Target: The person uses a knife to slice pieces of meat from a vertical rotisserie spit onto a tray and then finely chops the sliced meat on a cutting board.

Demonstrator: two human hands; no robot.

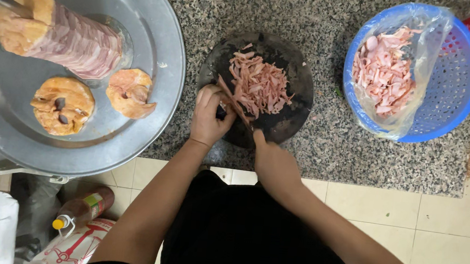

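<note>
1. On the round dark board (282,105), mid-counter, sat a pile of meat strips (260,86). Left hand (209,115) was curled narrow, fingertips pinning meat at the pile's near-left edge.
2. Right hand (272,161) was closed on a knife handle; the blade (235,101) ran diagonally up-left and ended just beside the left fingertips. Main risk: a cut finger, caused by blade and fingers being that close on greasy meat.
3. Blade looked smeared with meat. A slippery grip could have let it twist or skid.
4. Board's near edge lay close to the counter (335,22) edge. Hard chopping could have walked it off, or thrown strips onto the floor tiles.
5. Far right, a blue basket (460,84) lined with a clear bag (425,30) held more cut meat. The bag was loose, so it could have folded in when filled.
6. Far left, a steel tray (156,57) held a sliced meat roll (73,38) and two end cuts. Tray overhung the counter edge, so a bump could have tipped it.
</note>
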